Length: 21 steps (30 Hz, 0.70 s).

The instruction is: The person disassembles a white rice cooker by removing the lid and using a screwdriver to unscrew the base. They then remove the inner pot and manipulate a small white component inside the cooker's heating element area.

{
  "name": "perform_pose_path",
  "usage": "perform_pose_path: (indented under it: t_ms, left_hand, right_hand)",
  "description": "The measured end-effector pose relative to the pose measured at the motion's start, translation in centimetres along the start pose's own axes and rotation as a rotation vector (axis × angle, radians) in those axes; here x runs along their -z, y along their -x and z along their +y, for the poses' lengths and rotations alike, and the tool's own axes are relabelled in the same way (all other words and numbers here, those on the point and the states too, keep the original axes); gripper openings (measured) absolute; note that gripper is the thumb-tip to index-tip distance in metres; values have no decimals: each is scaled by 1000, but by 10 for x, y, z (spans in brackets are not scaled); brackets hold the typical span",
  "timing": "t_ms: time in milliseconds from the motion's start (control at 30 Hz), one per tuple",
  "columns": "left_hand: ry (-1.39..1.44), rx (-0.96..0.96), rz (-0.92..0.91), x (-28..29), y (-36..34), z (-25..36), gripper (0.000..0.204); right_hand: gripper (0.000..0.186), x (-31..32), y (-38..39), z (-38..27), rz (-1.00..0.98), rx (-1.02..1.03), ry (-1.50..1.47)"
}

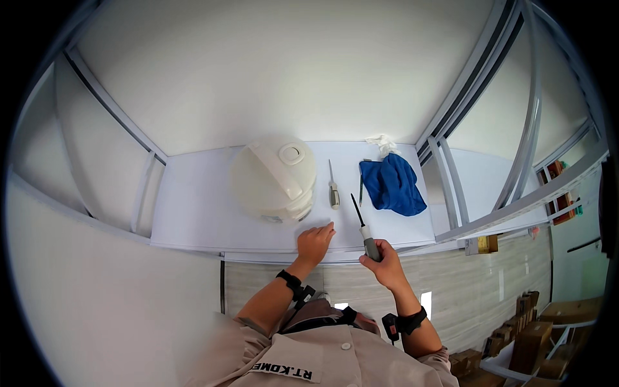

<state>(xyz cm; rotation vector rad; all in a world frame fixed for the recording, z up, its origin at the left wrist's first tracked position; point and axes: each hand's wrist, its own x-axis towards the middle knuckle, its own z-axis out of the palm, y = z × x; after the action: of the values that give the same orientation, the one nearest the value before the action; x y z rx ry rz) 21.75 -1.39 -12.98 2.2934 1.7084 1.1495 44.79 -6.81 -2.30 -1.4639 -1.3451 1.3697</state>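
My right hand is wrapped round the grey handle of a screwdriver, whose dark shaft points up and away over the white table. My left hand rests at the table's front edge, fingers drawn together; whatever is between the fingertips is too small to make out. Just beyond it stands a rounded cream-white appliance, resembling a rice cooker, with a raised band and an oval button on top. A second screwdriver lies between the appliance and a crumpled blue cloth, its shaft pointing away from me.
A thin dark stick-like tool lies along the cloth's left side. Crumpled white tissue sits behind the cloth. Metal frame posts flank the white table. Cardboard boxes stand on the floor at the lower right.
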Motion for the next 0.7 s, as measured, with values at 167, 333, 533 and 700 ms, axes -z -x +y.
perform_pose_path:
  t_ms: [167,333,533,700]
  left_hand:
    - [60,134,2,8,7,-7,19]
    - [149,193,88,44,13,-18,16]
    - [361,474,308,93,26,-56,16]
    - [740,815,519,124,1,-88,40]
  right_hand:
    - [36,-5,-6,3,11,38,-3]
    - [26,-21,-16,3,-2,67,-32]
    - [19,-52,-36,-16,-57,11,-132]
    - [34,-83,-63,-17,-125,-30,-341]
